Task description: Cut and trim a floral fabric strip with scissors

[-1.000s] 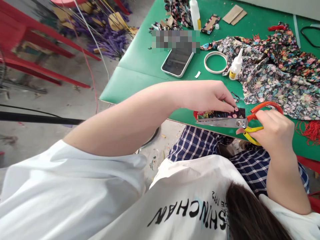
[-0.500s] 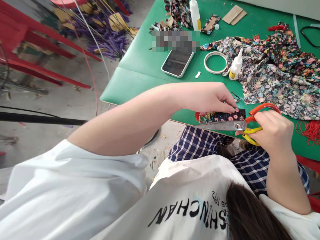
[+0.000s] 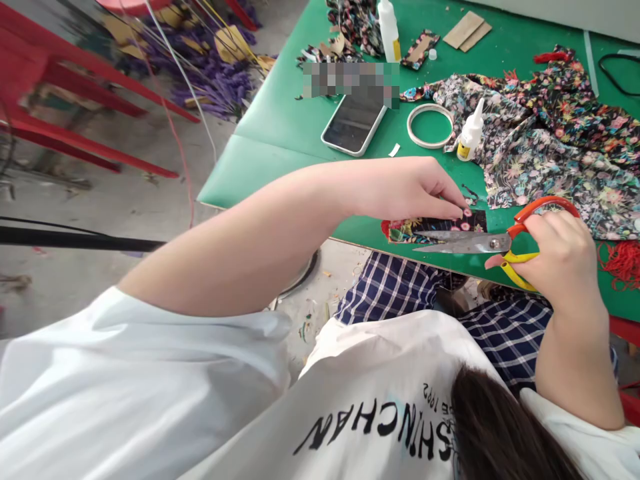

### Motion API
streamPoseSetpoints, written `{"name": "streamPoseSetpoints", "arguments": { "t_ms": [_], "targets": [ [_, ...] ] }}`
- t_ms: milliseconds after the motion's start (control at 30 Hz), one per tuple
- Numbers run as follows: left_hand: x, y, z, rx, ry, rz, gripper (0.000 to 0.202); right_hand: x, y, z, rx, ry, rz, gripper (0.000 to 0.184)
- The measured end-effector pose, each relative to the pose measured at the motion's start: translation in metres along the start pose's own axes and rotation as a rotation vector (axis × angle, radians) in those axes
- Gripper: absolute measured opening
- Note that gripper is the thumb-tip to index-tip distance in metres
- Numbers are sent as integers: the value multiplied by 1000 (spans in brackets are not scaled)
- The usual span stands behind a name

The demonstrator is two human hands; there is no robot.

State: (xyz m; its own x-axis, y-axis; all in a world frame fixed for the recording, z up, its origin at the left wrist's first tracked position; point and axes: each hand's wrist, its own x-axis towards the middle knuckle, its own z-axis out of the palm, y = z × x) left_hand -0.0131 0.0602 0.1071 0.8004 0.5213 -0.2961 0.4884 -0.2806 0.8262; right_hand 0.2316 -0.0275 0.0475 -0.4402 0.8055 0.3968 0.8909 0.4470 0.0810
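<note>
My left hand [image 3: 407, 190] pinches a small black floral fabric strip [image 3: 475, 219] near the front edge of the green table [image 3: 280, 127]. Its fingers are pressed together on the strip's upper edge. My right hand [image 3: 557, 250] grips a pair of scissors [image 3: 467, 243] with one red and one yellow handle loop. The blades are slightly parted and lie along the strip's lower edge, pointing left.
A phone [image 3: 354, 123], a tape ring [image 3: 431, 125] and a small glue bottle [image 3: 471, 132] lie behind my hands. Large floral cloth [image 3: 555, 143] covers the right of the table. A taller glue bottle [image 3: 389, 28], cardboard pieces [image 3: 467, 28] and red tassels [image 3: 623, 260] are nearby. Red furniture [image 3: 60, 87] stands left.
The scissors and my right hand have shifted to the right, and the blades, closed before, are now slightly parted. My left hand stays pinched on the strip.
</note>
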Motion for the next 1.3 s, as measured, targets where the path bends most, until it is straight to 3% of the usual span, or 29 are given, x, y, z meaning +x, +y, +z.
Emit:
{"name": "streamPoseSetpoints", "arguments": {
  "t_ms": [500,1000,1300],
  "targets": [
    [8,-3,5,-15,-54,56,31,4,-10,1,38,90,-36,40],
    [11,1,6,27,-63,68,33,5,-14,1,12,83,-22,31],
    [12,2,6,23,-65,69,32,6,-16,0,-4,136,-46,38]
  ]
}}
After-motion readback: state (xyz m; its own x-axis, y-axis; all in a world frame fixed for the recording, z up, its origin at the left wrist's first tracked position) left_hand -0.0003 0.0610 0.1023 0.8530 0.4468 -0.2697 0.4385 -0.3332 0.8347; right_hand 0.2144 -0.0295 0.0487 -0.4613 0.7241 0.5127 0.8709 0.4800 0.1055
